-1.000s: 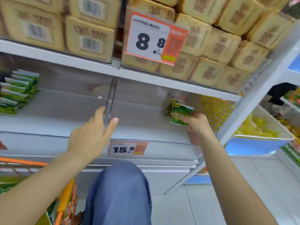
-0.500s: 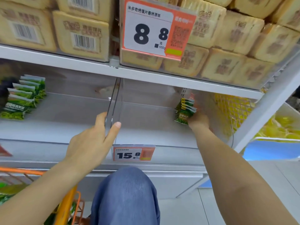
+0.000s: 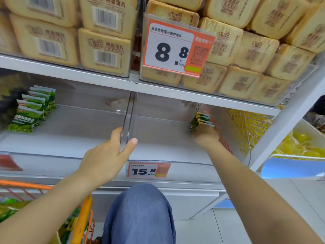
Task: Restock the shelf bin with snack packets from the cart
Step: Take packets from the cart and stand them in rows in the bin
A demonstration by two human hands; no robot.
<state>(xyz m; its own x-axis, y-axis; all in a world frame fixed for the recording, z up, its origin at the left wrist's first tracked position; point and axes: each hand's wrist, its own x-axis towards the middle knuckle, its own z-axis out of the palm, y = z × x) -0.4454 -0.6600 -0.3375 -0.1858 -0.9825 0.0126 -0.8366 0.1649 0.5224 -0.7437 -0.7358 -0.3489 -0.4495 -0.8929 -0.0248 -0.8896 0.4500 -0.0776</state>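
Right of the divider, green packets are gripped by the right hand; the divider's front edge is pinched by the left hand.

- Bright, even shop light is falling on everything I am looking at, with no hard shadows anywhere.
- Under the upper shelf the back of the clear bin is sitting in soft grey shade.
- Small glints are showing on the clear divider by my left hand.
- The wide lens is bending the shelf edges at the borders.
- A dark smear at the far left is blurring out, and my right hand is looking slightly soft.
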